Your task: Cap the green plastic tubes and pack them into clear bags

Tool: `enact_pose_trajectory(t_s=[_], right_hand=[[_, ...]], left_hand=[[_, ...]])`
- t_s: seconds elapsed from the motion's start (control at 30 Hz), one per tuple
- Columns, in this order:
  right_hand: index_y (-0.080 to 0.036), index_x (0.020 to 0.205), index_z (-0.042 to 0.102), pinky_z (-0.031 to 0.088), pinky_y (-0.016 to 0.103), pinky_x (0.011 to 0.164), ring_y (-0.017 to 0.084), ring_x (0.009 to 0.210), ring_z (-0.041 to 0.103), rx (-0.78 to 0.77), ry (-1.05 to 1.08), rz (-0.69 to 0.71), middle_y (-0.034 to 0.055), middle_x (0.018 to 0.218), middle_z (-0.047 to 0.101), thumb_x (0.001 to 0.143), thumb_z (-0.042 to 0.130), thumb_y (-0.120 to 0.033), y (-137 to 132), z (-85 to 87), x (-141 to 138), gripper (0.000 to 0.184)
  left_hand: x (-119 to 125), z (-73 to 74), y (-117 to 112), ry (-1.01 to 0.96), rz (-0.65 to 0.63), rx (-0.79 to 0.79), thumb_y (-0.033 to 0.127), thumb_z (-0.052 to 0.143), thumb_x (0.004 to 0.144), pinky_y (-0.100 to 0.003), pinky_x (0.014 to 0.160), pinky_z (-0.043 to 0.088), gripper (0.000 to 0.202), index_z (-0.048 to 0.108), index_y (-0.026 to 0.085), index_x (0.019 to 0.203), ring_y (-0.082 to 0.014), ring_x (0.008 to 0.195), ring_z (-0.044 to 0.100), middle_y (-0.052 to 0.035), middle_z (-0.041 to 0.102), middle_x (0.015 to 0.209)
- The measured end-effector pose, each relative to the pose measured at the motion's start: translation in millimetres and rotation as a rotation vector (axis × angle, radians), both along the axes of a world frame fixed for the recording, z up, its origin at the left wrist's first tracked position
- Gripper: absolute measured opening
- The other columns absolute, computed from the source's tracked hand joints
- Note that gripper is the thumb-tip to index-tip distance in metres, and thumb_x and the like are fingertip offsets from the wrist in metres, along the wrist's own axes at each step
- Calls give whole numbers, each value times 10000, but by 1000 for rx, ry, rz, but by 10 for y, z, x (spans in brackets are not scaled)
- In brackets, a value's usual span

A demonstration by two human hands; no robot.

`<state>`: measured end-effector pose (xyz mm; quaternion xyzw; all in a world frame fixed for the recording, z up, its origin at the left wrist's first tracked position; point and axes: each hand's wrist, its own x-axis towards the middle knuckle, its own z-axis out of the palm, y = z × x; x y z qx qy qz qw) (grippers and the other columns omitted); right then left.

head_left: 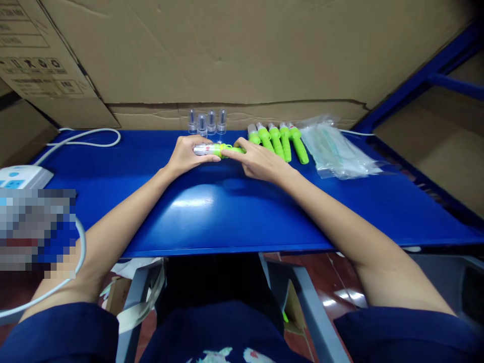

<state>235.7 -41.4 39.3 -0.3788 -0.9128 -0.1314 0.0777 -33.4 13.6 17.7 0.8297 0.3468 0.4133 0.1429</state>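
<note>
Both hands rest on the blue table (212, 212) near its far edge. My left hand (188, 155) is curled round the clear capped end of a green pen-like device (217, 149). The fingers of my right hand (260, 160) pinch the same device at its green end. It lies level between the two hands, just above the table. To the right of it, several more green devices (280, 140) lie side by side in a row. Behind the hands stand several small clear caps (206, 122), upright.
Clear plastic bags (336, 148) lie at the right of the green row. A white box with blue buttons (20, 176) and a white cable (86, 136) sit at the left. Cardboard boxes (234, 50) wall the back. A blue frame rail (416, 75) rises at the right.
</note>
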Motion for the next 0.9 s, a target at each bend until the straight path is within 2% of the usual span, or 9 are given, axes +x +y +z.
enact_pose_trajectory(t_s=[0.17,0.3,0.43,0.6,0.73,0.9], right_hand=[[-252,1606,546,533,391,876,265,1035,640,-92,7,-27,177,1326,615,998,433,-9,-45,46,-49,664],[-216,1669,429,557,412,918,288,1104,667,-136,67,4,187,1363,628,1084,390,-116,-16,-9,-43,595],[-201,1694,339,577,422,933,303,1170,678,-141,134,36,191,1405,629,1090,374,-153,20,-64,-11,607],[-192,1660,368,577,424,911,289,1106,669,-118,149,82,181,1343,641,1074,375,-144,59,-90,21,587],[-190,1602,491,562,415,883,279,1044,654,-81,107,67,177,1288,651,1054,391,-112,54,-100,21,562],[-242,1584,576,538,391,869,252,1007,651,-11,37,57,166,1299,660,962,430,-9,30,-73,24,679]], left_hand=[[1,7,-17,1,4,-14,958,786,693,-358,834,598,840,870,182,1001,-253,866,790,-110,862,997],[-11,25,-25,42,18,-1,893,828,724,-354,828,591,766,869,186,1018,-252,867,792,-100,860,990],[-2,26,-31,61,25,22,841,859,731,-365,835,592,703,869,198,1015,-260,876,800,-95,861,990],[21,16,-39,58,17,14,843,869,706,-368,822,588,687,868,212,979,-266,864,797,-84,866,972],[12,25,-37,42,35,-15,879,848,700,-363,822,594,724,869,208,972,-265,866,799,-96,868,978],[14,17,-35,16,38,-47,946,801,681,-366,822,610,809,869,195,972,-267,855,797,-111,869,983]])
